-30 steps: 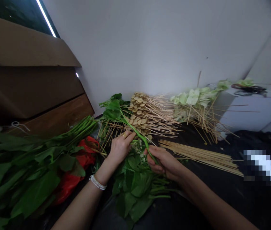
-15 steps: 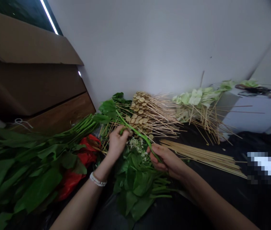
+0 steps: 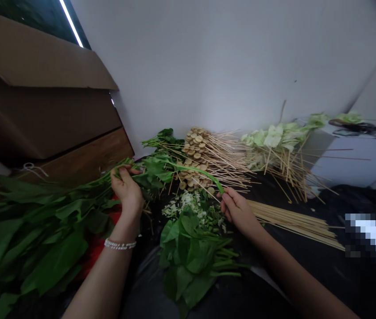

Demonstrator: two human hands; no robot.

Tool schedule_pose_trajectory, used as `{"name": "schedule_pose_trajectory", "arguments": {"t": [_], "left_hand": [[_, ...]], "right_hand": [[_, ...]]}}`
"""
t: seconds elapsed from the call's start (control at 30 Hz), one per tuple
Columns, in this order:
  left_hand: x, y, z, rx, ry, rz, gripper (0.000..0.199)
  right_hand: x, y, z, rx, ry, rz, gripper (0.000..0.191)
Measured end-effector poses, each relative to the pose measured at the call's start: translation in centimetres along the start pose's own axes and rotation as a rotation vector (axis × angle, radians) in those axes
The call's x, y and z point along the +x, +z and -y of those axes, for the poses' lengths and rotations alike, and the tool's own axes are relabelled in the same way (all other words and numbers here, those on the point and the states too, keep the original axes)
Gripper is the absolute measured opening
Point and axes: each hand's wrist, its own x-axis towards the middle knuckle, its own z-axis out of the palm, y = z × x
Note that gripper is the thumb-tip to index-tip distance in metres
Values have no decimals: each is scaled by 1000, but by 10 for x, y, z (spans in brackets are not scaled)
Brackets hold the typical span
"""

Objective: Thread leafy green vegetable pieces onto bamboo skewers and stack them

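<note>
My right hand is closed on the lower end of a long green leafy stem, whose leaves point up and left. On the left, my left hand, with a white beaded bracelet at the wrist, is at the stem ends of a big pile of leafy greens; its fingers are curled around green stems there. Below and between the hands lies a smaller bunch of leaves, with chopped pale and green bits just behind it.
Skewered brown slices stand stacked near the wall. Bare skewers lie at right, behind them skewered pale green leaves. A cardboard box is at upper left. Red plastic shows beside the pile.
My left hand has moved left from beside the held stem to the pile's stems. My right hand has shifted slightly right and up, with the leafy stem lying flatter.
</note>
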Motion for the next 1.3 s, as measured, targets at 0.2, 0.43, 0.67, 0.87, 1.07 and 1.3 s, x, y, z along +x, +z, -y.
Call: {"name": "schedule_pose_trajectory", "arguments": {"t": [0.2, 0.43, 0.67, 0.87, 1.07, 1.3], "left_hand": [[-16, -3, -34, 10, 124, -123, 16], [-55, 13, -22, 334, 659, 423, 32], [-56, 13, -21, 413, 733, 443, 39], [-61, 14, -27, 479, 853, 578, 53], [-68, 17, -26, 448, 880, 630, 35], [-44, 16, -22, 237, 352, 356, 12]], "right_hand": [[-1, -2, -2, -101, -89, 0, 23], [-11, 3, 15, -308, -256, 3, 21], [-16, 5, 19, -213, -108, 212, 24], [-18, 7, 22, -181, -41, 203, 25], [-20, 11, 22, -231, -55, 232, 29], [-17, 7, 24, -227, -89, 213, 25]]}}
